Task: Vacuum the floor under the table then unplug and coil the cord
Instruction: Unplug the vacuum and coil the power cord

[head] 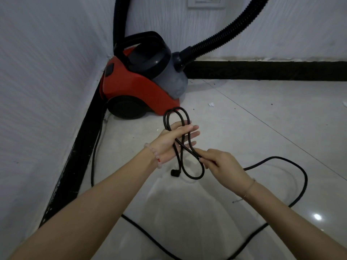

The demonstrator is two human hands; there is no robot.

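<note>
Head view, socket [206,2] cropped at top; cord [276,157] exits frame bottom

left hand [176,141]: fingers straight, loops of cord [165,120] wound round palm | right hand [224,163]: pinching cord just beside left fingertips | plug [173,173]: hanging below left wrist | remaining cord: trailing on tiled floor [262,113] | red vacuum cleaner [131,85]: in wall corner, black hose [225,34] attached

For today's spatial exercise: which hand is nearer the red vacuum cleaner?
Left. The left hand, wound with cord, is just in front of the vacuum cleaner; the right hand pinches the cord farther back, nearer the person.
</note>
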